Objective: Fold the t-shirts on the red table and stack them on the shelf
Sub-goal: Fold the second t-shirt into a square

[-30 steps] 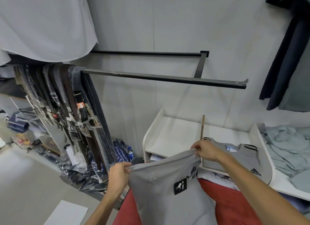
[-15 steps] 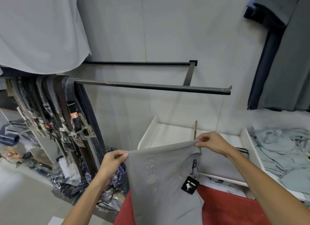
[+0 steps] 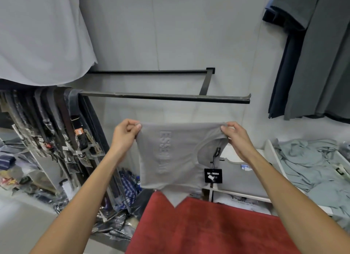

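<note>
**Inspector:** As seen from the head camera, the red table is noted across the lower middle, with the white shelf just beyond its far edge. One folded grey shirt is already laid on that shelf.

**Assistant:** And the shirt being worked on?

**Inspector:** A grey t-shirt is held up in the air above the far end of the table, in front of the shelf. It hangs doubled over, its lowest corner near the table edge. A black tag dangles from the collar on a string.

**Assistant:** How are the hands recorded?

**Inspector:** The left hand is curled, with the top left corner pinched between thumb and fingers. The right hand is likewise closed on the top right corner, near the collar.

**Assistant:** Handling?

**Inspector:** The cloth is judged light, soft and limp; no shape is kept unsupported. Corners or folded edges are advised as holds, with the fabric kept taut. The tag could be trapped inside a fold.
</note>
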